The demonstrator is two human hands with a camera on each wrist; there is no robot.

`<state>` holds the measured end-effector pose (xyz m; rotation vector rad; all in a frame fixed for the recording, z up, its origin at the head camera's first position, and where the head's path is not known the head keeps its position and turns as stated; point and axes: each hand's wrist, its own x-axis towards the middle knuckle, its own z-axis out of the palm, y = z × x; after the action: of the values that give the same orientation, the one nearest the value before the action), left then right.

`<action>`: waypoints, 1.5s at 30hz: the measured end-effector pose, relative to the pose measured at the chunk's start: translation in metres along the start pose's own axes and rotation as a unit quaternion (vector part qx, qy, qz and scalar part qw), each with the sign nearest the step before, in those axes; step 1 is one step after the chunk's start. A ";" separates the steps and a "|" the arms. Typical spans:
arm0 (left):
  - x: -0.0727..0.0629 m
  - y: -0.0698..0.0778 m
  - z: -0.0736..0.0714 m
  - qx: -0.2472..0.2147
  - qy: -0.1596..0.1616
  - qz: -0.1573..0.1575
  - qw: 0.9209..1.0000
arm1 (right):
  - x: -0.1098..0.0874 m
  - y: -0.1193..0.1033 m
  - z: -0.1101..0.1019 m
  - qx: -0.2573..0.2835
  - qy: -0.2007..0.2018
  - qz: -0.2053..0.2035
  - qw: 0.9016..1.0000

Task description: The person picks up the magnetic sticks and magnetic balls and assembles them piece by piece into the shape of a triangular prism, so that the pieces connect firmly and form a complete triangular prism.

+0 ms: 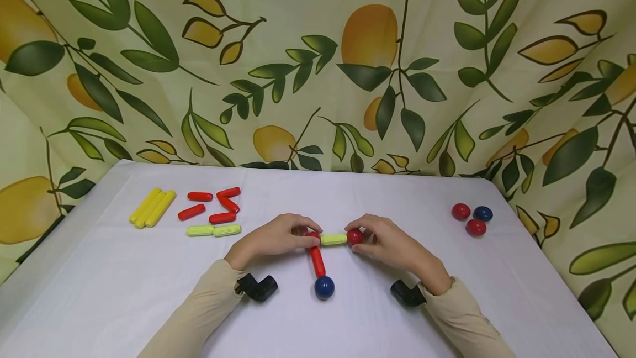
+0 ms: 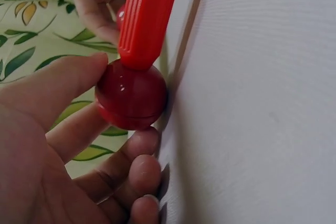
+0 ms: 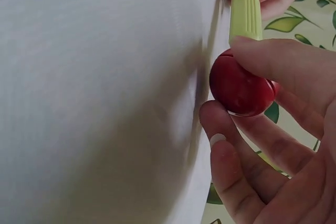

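Observation:
My left hand (image 1: 280, 239) grips a red ball (image 2: 131, 94) between thumb and fingers. From that ball a red rod (image 1: 317, 262) runs toward me to a blue ball (image 1: 324, 287) on the table. A short yellow-green rod (image 1: 333, 240) extends right from the same red ball. At its other end is a second red ball (image 3: 242, 83), pinched by the thumb and fingers of my right hand (image 1: 385, 241). The two balls and both rods form one joined corner shape. In the right wrist view, the right thumb lies over the meeting of ball and yellow-green rod.
Three long yellow rods (image 1: 152, 208) lie at the back left. Several short red rods (image 1: 200, 196) are scattered beside them, with two yellow-green rods (image 1: 213, 230) end to end in front. Two red balls (image 1: 476, 228) and a blue ball (image 1: 483, 213) sit at the back right.

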<state>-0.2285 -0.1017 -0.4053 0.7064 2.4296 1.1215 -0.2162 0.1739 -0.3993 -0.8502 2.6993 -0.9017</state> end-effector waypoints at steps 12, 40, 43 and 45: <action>-0.006 0.000 -0.017 0.030 0.017 -0.001 0.999 | -0.001 0.010 -0.002 0.017 0.001 0.023 1.000; -0.030 -0.006 -0.064 0.053 0.027 -0.039 0.997 | -0.002 0.018 -0.003 0.034 0.021 0.043 0.998; -0.033 -0.006 -0.067 0.056 0.025 -0.046 0.997 | -0.002 0.018 -0.003 0.037 0.021 0.045 0.998; -0.035 -0.006 -0.070 0.060 0.024 -0.052 0.997 | -0.002 0.018 -0.003 0.039 0.021 0.047 0.998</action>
<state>-0.2385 -0.1666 -0.3626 0.5875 2.5597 0.9698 -0.2238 0.1882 -0.4076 -0.6890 2.6943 -1.0061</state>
